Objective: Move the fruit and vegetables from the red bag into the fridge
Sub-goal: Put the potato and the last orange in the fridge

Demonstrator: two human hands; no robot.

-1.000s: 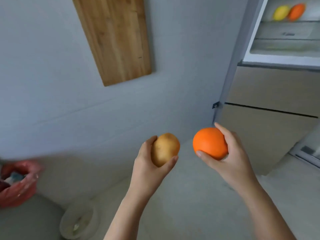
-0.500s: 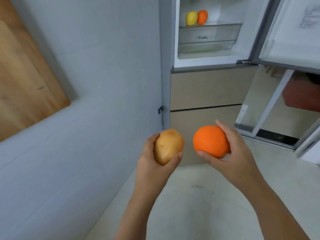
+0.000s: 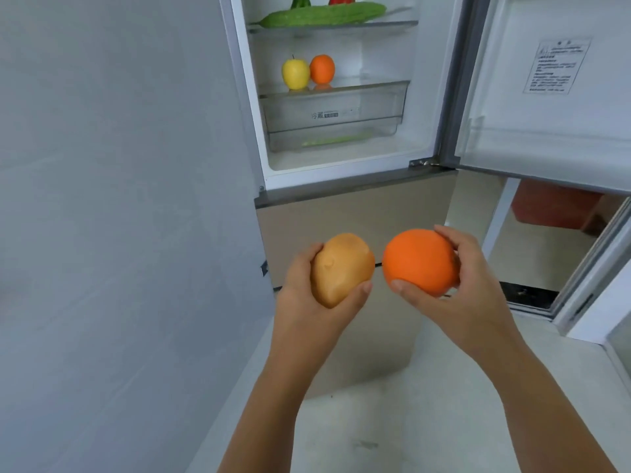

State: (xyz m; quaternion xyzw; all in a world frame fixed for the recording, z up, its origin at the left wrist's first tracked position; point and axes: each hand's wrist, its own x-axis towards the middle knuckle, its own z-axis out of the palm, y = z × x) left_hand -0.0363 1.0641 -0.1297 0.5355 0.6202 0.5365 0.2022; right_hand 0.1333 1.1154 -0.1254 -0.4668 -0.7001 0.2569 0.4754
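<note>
My left hand (image 3: 307,302) grips a brown potato (image 3: 341,268) from below. My right hand (image 3: 461,291) holds an orange (image 3: 418,261), with fingers curled round it. Both are held side by side, in front of the lower fridge drawers. The fridge (image 3: 420,97) stands open above them. On its lower shelf sit a yellow apple (image 3: 295,74) and a second orange (image 3: 322,68). A long green gourd (image 3: 324,14) lies on the shelf above, with a green and a red pepper behind it. The red bag is out of view.
The open fridge door (image 3: 553,97) swings out on the right, above my right hand. A clear crisper drawer (image 3: 333,114) sits under the fruit shelf. A grey wall (image 3: 119,199) runs along the left. A glass sliding door (image 3: 580,268) is at the right. The floor is pale tile.
The view has swung right and up from the wall and red bag to the open fridge, which now looks closer. Both hands still hold the potato and the orange as before.
</note>
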